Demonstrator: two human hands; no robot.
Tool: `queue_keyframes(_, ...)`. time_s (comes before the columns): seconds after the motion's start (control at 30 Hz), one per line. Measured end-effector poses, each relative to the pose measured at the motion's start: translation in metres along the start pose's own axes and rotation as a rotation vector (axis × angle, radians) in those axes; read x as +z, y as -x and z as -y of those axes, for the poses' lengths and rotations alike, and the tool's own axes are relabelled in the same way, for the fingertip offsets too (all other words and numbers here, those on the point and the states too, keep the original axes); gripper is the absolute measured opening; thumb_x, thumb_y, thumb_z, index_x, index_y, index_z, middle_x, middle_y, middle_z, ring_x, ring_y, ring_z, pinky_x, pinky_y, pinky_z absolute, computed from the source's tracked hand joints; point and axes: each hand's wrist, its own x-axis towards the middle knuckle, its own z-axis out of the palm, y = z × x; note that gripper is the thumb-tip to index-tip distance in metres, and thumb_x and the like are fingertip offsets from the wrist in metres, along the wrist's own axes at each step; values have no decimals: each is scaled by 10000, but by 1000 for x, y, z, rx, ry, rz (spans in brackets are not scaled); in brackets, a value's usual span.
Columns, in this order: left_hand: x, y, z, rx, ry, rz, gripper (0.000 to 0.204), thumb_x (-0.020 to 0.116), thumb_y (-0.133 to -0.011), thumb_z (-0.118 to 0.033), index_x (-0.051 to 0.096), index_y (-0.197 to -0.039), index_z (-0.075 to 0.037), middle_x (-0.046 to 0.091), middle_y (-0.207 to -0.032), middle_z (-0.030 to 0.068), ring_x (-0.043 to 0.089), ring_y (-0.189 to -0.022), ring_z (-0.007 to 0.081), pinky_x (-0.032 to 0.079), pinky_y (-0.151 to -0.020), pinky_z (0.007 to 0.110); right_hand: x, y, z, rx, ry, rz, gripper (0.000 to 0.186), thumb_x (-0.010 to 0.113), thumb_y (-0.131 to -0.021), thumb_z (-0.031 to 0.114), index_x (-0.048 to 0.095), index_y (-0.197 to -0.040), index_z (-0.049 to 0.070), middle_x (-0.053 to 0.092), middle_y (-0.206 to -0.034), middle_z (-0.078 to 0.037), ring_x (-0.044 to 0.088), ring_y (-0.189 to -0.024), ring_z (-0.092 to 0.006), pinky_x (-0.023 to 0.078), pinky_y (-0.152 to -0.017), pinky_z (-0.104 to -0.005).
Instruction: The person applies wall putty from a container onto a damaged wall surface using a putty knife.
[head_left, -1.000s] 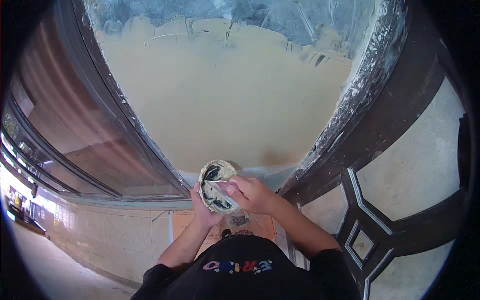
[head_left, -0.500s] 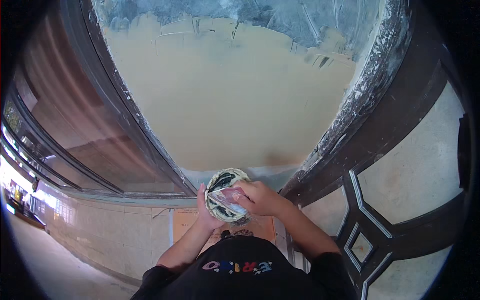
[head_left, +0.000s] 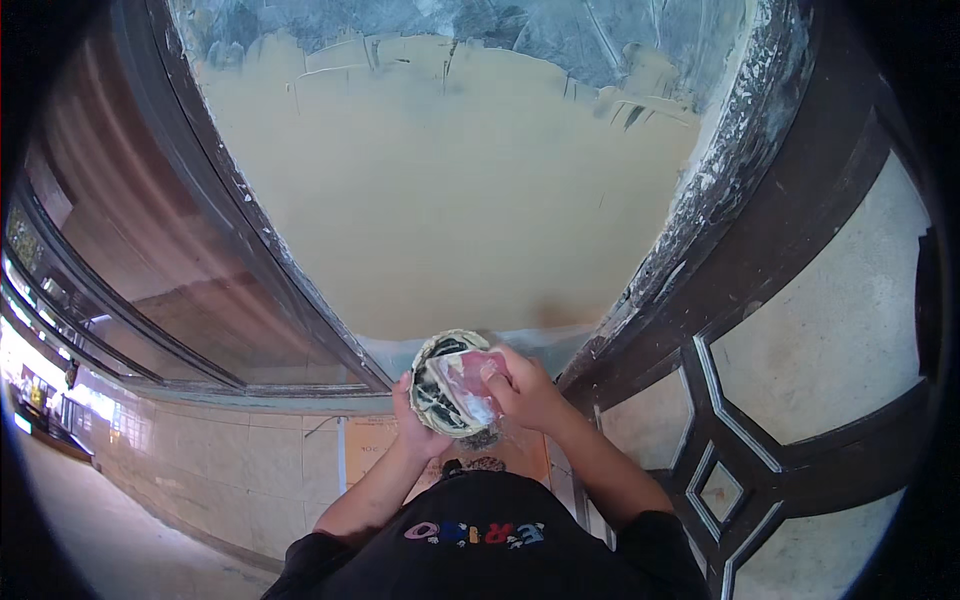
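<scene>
In my left hand [head_left: 418, 428] is a round bowl [head_left: 430, 405], its dark inside and rim smeared with cream putty. My fingers wrap round its left and lower side. My right hand [head_left: 530, 392] grips a pinkish flat scraper [head_left: 468, 372] with the thumb on top. The scraper lies over the bowl's opening, its blade coated with pale putty. Whether the blade touches the bowl's inside I cannot tell. Ahead stands a wall panel [head_left: 450, 220] covered with smooth beige putty, with streaky blue-grey surface [head_left: 480, 25] at the top.
A dark window frame [head_left: 250, 200] with glass runs along the left. On the right are a putty-spattered dark frame [head_left: 690, 220] and a dark door with pale panes [head_left: 810, 350]. An orange sheet [head_left: 370, 450] lies below my hands, near pale tiles [head_left: 250, 460].
The scraper has turned in my right hand, so more of its putty-coated blade shows over the bowl. My right hand has shifted slightly right. The left still holds the bowl.
</scene>
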Motion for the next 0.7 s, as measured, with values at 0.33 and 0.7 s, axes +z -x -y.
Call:
queue_keyframes(0.33, 3, -1, 16, 147, -169, -76, 793, 479, -833, -640, 441, -1394, -80, 521, -1367, 124, 515, -1240, 292, 419, -1048, 465, 22, 13, -26, 102, -105, -317, 203, 536, -941, 180, 546, -1018, -8, 605, -757, -145, 580, -693, -170, 468, -661, -346)
queue_keyframes(0.7, 12, 2, 24, 193, -96, -78, 722, 376, -896, -624, 448, -1400, -112, 499, -1407, 98, 475, -1283, 305, 369, -1083, 478, 5, 15, -21, 62, -589, -510, 233, 482, -999, 146, 508, -1180, 2, 581, -1033, -41, 527, -943, -95, 445, -857, -271)
